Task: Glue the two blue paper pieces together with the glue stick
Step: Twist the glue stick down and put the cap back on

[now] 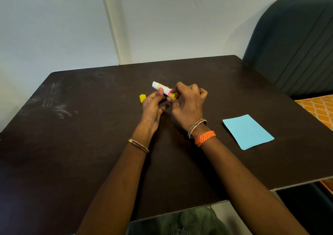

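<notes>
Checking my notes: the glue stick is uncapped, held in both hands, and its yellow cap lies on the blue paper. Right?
Not quite. The head view shows the yellow cap on the bare table, left of the hands; the blue paper lies apart at right.

On the counter, near its middle, both hands meet around the glue stick — the left hand to its left, the right hand to its right. The cap lies just left of the left hand. The paper (well apart) lies to the right, nearer the front edge.
</notes>
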